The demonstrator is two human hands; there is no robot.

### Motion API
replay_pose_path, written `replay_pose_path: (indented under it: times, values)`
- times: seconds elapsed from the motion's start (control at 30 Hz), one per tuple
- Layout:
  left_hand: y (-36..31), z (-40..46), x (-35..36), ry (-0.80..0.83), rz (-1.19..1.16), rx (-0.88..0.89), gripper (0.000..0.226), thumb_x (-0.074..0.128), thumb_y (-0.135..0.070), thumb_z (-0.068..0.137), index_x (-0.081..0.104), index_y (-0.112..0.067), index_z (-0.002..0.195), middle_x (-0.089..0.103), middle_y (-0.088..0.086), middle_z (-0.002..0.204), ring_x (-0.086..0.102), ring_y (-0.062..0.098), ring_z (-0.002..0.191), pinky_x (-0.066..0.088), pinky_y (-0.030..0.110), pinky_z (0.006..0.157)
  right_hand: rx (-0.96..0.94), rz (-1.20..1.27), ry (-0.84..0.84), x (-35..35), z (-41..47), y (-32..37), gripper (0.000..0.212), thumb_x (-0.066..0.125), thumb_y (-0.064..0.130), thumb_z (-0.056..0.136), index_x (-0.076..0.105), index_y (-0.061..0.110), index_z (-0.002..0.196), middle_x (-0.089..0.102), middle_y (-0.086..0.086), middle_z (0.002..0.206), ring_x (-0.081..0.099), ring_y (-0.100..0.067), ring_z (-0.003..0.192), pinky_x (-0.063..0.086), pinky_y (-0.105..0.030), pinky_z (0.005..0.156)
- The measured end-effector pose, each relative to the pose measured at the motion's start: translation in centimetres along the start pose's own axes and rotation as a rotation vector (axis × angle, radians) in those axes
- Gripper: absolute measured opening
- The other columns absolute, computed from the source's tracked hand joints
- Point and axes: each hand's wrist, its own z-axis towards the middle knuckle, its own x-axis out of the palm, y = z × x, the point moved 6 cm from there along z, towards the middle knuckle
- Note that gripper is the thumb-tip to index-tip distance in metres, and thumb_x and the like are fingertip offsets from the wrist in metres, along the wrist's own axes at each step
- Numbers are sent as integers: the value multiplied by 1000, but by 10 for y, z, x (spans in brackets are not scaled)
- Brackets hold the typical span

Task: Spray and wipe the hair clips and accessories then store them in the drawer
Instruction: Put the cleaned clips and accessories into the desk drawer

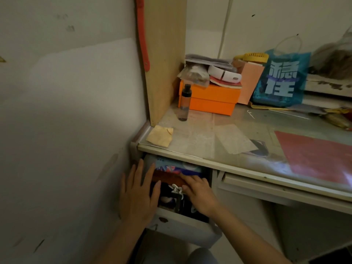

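The white drawer (182, 225) under the desk's left end is pulled out, and dark items and a blue patterned packet fill it. A white claw hair clip (177, 189) lies on top of the contents. My right hand (198, 193) reaches into the drawer with its fingers on the contents beside the clip. My left hand (138, 193) rests flat with straight fingers on the drawer's left side. A clear spray bottle (184, 102) with a black cap stands on the desk near the wooden panel. A yellowish cloth (161, 138) lies at the desk's left corner.
An orange box (213, 100) with a white neck device and papers on top stands at the back of the desk (200, 134). A blue bag (280, 80) and a yellow fan sit further right. A red sheet (314, 157) lies under the desk's clear cover. A wall runs close on the left.
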Motion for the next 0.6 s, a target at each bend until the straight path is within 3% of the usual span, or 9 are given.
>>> replay_pose_path:
  times: [0.13, 0.23, 0.33, 0.47, 0.53, 0.6]
  values:
    - [1, -4, 2, 5, 12, -11, 68, 4, -58, 94, 38, -23, 141, 39, 12, 147, 41, 34, 132, 26, 55, 105, 17, 49, -20, -5, -9, 3, 52, 38, 40, 98, 21, 31, 146, 33, 2, 147, 30, -22, 130, 28, -34, 109]
    - [1, -10, -2, -8, -23, -47, 74, 3, -66, 89, 37, -25, 142, 36, 10, 149, 37, 33, 135, 17, 53, 107, 35, 238, -92, -14, -26, 6, 57, 41, 46, 95, 20, 31, 146, 36, 3, 143, 33, -18, 131, 32, -35, 109]
    - [9, -22, 1, -20, -109, -95, 86, -1, -79, 77, 24, -33, 145, 21, 5, 156, 16, 27, 143, 3, 50, 111, 24, 422, -227, -26, -56, 12, 63, 50, 52, 87, 26, 34, 143, 40, 11, 137, 38, -5, 126, 37, -21, 104]
    - [17, -47, 9, -21, -130, -165, 89, 2, -85, 73, 17, -35, 145, 20, 9, 156, 15, 30, 143, 9, 56, 112, 115, 564, -505, -32, -113, 5, 79, 64, 54, 68, 27, 43, 137, 30, 35, 134, 28, 21, 121, 25, -2, 97]
    - [18, -55, 10, -39, -150, -201, 96, -1, -88, 68, 8, -33, 145, 11, 11, 157, 8, 30, 143, 4, 52, 112, 167, 560, -528, -20, -132, -4, 96, 77, 51, 61, 25, 38, 141, 23, 38, 135, 27, 14, 124, 27, -12, 101]
    - [17, -61, 11, -44, -161, -217, 100, -1, -90, 64, 2, -32, 146, 1, 12, 158, -1, 28, 144, -1, 49, 112, 239, 565, -484, -1, -141, -14, 107, 85, 41, 59, 22, 30, 145, 24, 30, 138, 27, 2, 129, 32, -26, 106]
